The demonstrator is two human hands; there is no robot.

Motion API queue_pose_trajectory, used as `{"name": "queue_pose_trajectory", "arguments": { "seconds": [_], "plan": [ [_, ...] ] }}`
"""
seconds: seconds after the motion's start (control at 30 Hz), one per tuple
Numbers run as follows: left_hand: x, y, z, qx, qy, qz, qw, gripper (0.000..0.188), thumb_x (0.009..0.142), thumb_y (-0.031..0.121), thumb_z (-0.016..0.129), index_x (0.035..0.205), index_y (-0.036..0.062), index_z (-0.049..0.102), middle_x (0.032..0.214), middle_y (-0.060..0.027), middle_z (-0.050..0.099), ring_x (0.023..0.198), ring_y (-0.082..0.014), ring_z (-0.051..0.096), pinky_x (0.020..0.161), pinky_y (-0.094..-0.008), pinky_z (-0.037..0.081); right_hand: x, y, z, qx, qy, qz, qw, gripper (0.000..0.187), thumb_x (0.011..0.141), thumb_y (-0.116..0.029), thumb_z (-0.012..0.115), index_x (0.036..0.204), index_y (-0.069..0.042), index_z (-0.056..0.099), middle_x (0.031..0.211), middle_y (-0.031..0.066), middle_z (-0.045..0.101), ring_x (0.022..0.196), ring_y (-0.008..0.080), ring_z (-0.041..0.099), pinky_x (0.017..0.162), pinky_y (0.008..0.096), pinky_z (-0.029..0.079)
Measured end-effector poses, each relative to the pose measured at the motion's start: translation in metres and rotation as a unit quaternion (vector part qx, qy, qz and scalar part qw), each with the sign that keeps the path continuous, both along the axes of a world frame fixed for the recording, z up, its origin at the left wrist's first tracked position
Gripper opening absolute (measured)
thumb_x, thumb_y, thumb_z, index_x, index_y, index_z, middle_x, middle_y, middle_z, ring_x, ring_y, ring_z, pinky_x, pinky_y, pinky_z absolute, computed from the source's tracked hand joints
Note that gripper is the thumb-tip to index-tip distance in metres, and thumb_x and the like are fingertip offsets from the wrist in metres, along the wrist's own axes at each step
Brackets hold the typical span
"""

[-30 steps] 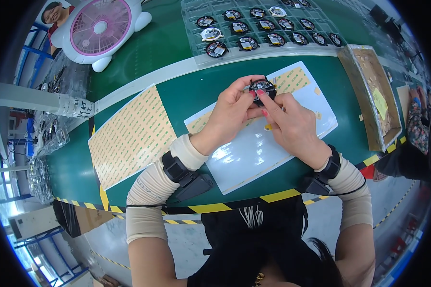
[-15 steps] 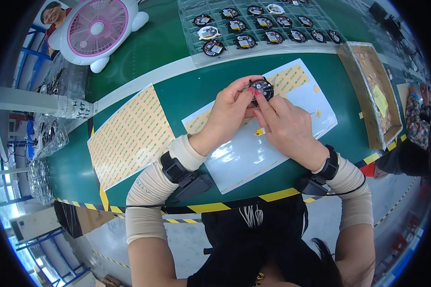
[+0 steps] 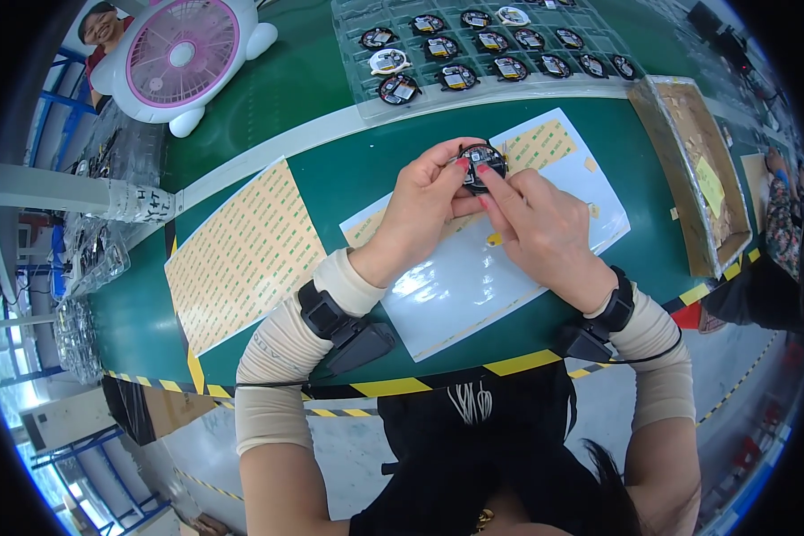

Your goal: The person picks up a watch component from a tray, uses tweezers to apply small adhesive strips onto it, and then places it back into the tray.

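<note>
The round device is black, the fan pink and white

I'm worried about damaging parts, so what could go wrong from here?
The round black electronics module, held in the left hand above the bench, might slip and fall. The right hand has a bare fingertip on the module's exposed face, which could smudge or strain it. The small tan piece beside the right hand might get brushed away.
</note>
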State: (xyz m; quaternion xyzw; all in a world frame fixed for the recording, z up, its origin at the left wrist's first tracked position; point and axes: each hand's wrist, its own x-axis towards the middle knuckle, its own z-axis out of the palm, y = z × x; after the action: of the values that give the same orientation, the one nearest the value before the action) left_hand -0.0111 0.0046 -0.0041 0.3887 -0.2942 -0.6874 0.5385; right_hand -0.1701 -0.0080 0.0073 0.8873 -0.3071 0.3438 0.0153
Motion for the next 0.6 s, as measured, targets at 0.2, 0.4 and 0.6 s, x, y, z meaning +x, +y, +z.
{"name": "queue_pose_trajectory", "arguments": {
  "seconds": [0.2,0.4,0.6],
  "plan": [
    [0.0036,0.0007,0.0043,0.008,0.089,-0.022,0.996,0.025,0.092,0.008,0.038,0.114,-0.0014,0.048,0.104,-0.0096,0.056,0.093,-0.0165,0.059,0.077,-0.0297,0.054,-0.0036,-0.0046,-0.0021,-0.008,-0.017,-0.014,1.0,0.029,0.072,-0.008,0.068,0.1,-0.008,0.064,0.071,0.0021,0.048,0.05,0.0164,0.051,0.042,0.0282,0.039],
    [0.0035,-0.0003,0.0037,0.014,0.056,-0.017,0.998,0.026,0.093,0.007,0.039,0.115,-0.002,0.048,0.106,-0.011,0.056,0.092,-0.017,0.06,0.079,-0.0311,0.054,-0.0041,-0.0044,-0.0035,0.002,-0.028,0.009,1.0,0.029,0.072,-0.007,0.067,0.101,-0.008,0.063,0.071,0.0027,0.049,0.051,0.016,0.051,0.042,0.0276,0.039],
    [0.0036,-0.0022,-0.0003,0.01,0.014,-0.021,1.0,0.026,0.093,0.008,0.04,0.116,-0.0022,0.047,0.106,-0.0113,0.055,0.089,-0.0167,0.06,0.078,-0.0302,0.054,-0.0039,-0.0023,-0.0065,0.004,-0.022,0.025,0.999,0.032,0.071,-0.007,0.068,0.102,-0.007,0.063,0.071,0.0029,0.048,0.051,0.0156,0.051,0.042,0.0274,0.04]
  ]
}}
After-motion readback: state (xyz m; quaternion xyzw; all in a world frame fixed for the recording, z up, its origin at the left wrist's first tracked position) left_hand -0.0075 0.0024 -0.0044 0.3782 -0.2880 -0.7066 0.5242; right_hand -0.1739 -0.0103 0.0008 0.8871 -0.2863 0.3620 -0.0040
